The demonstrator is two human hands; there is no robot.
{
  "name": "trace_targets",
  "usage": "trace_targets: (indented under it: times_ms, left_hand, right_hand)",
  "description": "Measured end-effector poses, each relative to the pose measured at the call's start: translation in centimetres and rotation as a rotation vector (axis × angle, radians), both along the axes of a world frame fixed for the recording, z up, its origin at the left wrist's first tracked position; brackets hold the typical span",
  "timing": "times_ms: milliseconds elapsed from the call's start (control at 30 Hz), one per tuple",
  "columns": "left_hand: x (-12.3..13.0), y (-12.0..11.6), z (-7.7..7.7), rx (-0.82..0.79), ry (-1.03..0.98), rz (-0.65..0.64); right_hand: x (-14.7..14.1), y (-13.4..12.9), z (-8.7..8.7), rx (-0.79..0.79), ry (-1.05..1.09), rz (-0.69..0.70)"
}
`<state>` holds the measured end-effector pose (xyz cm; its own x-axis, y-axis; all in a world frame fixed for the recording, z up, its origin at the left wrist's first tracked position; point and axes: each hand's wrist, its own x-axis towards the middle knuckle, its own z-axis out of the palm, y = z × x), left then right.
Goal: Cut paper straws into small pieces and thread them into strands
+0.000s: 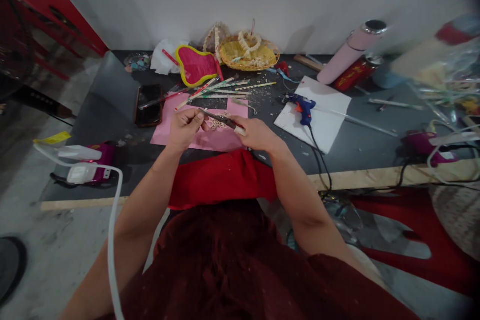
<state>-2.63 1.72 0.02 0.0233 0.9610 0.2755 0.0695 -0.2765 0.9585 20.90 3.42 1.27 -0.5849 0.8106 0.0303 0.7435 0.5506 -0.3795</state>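
Note:
My left hand (183,127) is closed in a pinch above the pink paper (161,127), and a small pale stick end shows at the fingertips. In my right hand (255,132) are dark-bladed scissors (221,118), their tips reaching my left thumb; part of the handle is hidden by the fingers. Small pale cut bits (216,122) lie in a heap on the paper beneath the blades. Just beyond both hands, several thin printed sticks (225,91) are spread in a loose pile.
Behind the sticks stand a yellow-rimmed pink panel (197,66) and a woven basket (268,55). A phone (149,105) lies on the left. To the right, a blue glue gun (305,107) rests on a white board (330,132), near a pink flask (347,55) and red can (354,74).

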Motion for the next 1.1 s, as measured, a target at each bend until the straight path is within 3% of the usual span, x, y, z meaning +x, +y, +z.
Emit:
trace_targets:
  times_ms: [233,433,533,900,1100]
  left_hand:
    - [0.0,0.0,0.0,0.017,-0.010,-0.003]
    - [-0.1,-0.1,0.9,-0.211,-0.138,-0.122]
    - [-0.2,-0.2,1.3,-0.251,-0.150,-0.143]
    - [0.0,0.0,0.9,-0.172,-0.189,-0.087]
    - [0.2,0.1,0.7,-0.128,-0.149,-0.046]
  right_hand:
    - [0.1,0.3,-1.0,-0.065,0.153,0.031]
    - [-0.3,0.7,-1.2,0.052,0.067,-0.020]
    - [-0.3,0.7,-1.0,0.071,0.055,-0.018]
    - [-0.6,0.0,-0.4,0.023,0.014,-0.051]
    - [-0.6,0.2,-1.0,0.012,0.035,-0.031]
